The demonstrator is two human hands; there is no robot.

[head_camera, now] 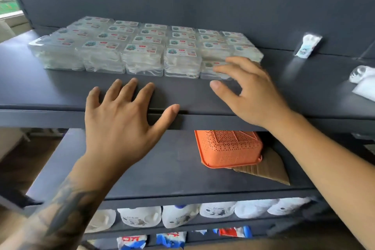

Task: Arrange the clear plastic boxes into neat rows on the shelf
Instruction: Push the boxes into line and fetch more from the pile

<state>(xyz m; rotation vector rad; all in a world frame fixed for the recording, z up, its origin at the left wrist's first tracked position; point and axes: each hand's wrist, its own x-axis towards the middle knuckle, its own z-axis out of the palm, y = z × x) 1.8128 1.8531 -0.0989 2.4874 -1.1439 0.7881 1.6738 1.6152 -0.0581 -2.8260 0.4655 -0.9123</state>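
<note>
Clear plastic boxes (142,50) sit in stacked rows on the top shelf (60,91), dark grey, packed against each other from the back panel forward, labels up. Front row is uneven: the box at its right end (211,71) is a lower stack than its neighbours. Left hand (121,119) is flat, fingers spread and straight, palm down at the shelf's front edge, gripping nothing, short of the front row. Right hand (249,91) is loosely open, fingers reaching over that low right-end box, thumb apart below; contact can't be confirmed, some blur there. Small white packets (308,46) lie well apart at right. Next shelf down: upside-down orange perforated basket (229,150) on cardboard (272,170). White jugs (178,215) line the shelf below.
</note>
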